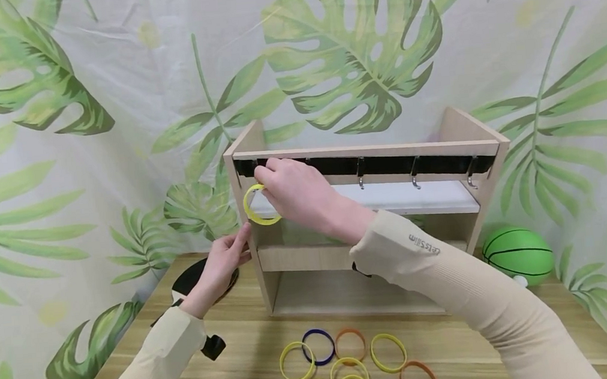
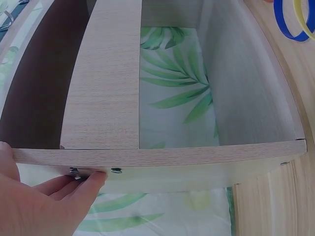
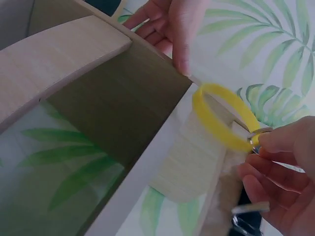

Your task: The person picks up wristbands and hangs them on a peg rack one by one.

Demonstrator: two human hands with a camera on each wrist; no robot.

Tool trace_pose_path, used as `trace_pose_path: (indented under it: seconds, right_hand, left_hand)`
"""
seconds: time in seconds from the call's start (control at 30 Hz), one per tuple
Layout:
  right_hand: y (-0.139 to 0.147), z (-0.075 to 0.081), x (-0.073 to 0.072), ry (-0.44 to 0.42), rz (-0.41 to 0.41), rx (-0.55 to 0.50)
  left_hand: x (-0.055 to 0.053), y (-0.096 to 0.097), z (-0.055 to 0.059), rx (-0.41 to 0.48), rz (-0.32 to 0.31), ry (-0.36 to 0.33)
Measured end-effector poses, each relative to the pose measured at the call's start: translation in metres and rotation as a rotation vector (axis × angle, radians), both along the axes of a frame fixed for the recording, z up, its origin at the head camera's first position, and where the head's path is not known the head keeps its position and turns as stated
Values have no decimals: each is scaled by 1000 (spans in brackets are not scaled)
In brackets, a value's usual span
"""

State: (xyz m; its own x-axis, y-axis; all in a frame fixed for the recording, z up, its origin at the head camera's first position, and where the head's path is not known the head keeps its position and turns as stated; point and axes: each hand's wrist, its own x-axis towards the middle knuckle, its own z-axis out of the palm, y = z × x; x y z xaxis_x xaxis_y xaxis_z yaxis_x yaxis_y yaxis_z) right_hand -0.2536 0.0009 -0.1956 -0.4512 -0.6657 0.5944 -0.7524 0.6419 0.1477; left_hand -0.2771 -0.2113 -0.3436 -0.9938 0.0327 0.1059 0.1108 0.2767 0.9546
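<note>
At the fingertips of the right hand, in the head view, hangs a yellow ring, just left of the knuckles and before the upper left corner of a wooden rack. Behind those fingers runs a black strip, with metal hooks to their right. Lower left of them, the left hand touches the rack's side, a black paddle just beyond it. Well below the fingers, other rings in blue, orange and yellow lie on the tabletop; a green ball sits far to their right.

From the left wrist, the fingers lie close together against the outer face of the side panel, tips beside a small bolt.

Seen from the right wrist, thumb and forefinger pinch the ring's edge right at a hook; whether the ring is over it, I cannot tell. Another hook shows below the bent remaining fingers. Across from them, the left thumb lies straight along the rack's edge, near the ring.
</note>
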Motion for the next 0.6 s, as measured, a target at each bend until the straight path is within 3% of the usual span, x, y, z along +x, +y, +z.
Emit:
trace_pose_path:
  seconds: [0.1, 0.33, 0.5, 0.6]
  right_hand:
    - [17, -5, 8, 56, 28, -45]
    - [66, -30, 38, 205, 183, -174]
    - [92, -53, 55, 192, 183, -183]
    - [109, -75, 59, 145, 176, -190]
  left_hand:
    - [-2, 3, -2, 2, -11, -2]
    - [-1, 4, 1, -20, -22, -1]
    - [0, 2, 3, -24, -42, -2]
    - [-1, 2, 2, -28, -48, -1]
